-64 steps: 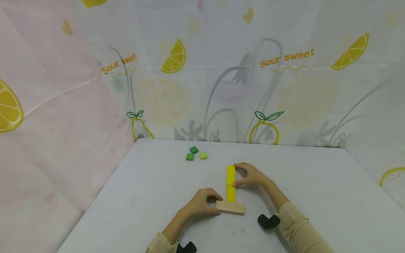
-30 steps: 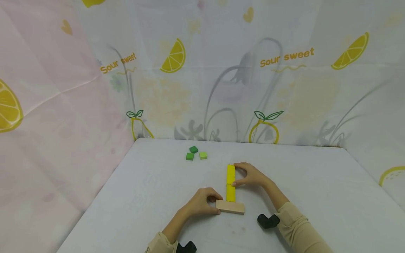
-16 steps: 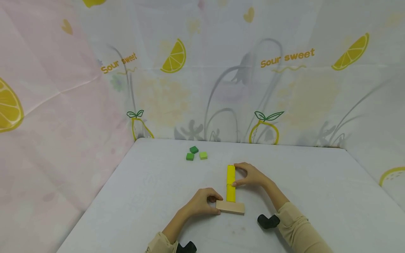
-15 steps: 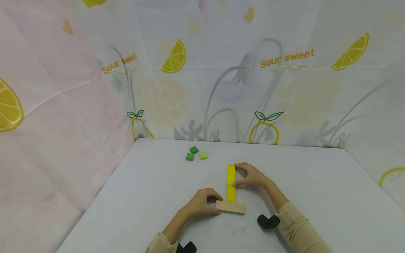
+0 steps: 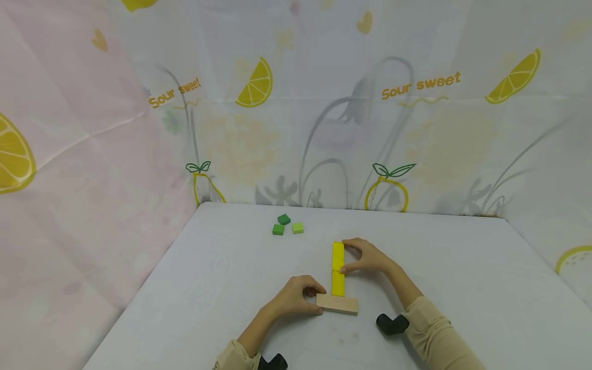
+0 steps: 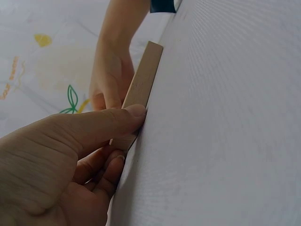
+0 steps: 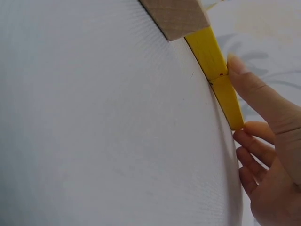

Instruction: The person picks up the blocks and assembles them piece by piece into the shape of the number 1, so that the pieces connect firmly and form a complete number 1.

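On the white table, two yellow blocks lie end to end in a line, the far one (image 5: 338, 256) and the near one (image 5: 338, 284). Their near end meets a plain wooden block (image 5: 338, 304) lying crosswise, forming an upside-down T. My left hand (image 5: 296, 296) pinches the wooden block's left end, thumb on the near side and fingers behind. My right hand (image 5: 369, 257) has its thumb by the seam between the yellow blocks and its index finger at the far block's end. In the right wrist view, the seam shows between the yellow blocks (image 7: 230, 101).
Three small green blocks lie in a cluster farther back: a dark one (image 5: 284, 219), a mid-green one (image 5: 278, 229) and a light one (image 5: 298, 228). A printed cloth (image 5: 296, 128) hangs behind the table (image 5: 231, 246). Black wrist-worn pieces (image 5: 392, 324) sit by both sleeves.
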{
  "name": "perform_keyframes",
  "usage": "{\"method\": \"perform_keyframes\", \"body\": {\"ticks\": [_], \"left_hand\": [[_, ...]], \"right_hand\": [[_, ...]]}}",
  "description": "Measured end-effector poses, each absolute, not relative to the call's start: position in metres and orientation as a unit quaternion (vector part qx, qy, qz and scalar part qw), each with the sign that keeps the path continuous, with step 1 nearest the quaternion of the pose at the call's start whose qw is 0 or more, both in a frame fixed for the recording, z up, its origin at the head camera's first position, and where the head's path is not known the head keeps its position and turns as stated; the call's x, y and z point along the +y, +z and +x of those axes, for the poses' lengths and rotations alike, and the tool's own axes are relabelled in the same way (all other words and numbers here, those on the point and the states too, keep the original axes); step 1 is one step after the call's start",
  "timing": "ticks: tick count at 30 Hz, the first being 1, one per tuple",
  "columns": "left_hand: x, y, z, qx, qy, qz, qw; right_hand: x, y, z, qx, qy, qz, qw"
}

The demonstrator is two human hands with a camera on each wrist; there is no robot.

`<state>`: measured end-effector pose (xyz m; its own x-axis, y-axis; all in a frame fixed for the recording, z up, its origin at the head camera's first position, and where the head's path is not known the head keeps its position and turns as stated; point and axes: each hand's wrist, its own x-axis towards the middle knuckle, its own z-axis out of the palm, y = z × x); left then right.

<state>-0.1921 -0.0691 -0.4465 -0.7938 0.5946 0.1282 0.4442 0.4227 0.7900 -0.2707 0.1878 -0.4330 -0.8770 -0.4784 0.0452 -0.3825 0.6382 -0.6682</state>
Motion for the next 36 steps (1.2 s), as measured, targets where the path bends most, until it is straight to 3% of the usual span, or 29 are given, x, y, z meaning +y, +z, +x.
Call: {"method": "perform_keyframes", "body": {"ticks": [25,36], "left_hand": [[-0.0691,-0.4478,-0.1928,0.836,0.442,0.315,0.082],[-0.0692,-0.4482,-0.1927,0.837,0.441,0.313,0.082]], "right_hand": [[0.1877,-0.4334,-0.2685,0.901,-0.36,-0.235,0.066],[0.1914,-0.4316,-0.2625,0.895,-0.383,-0.227,0.027]]}}
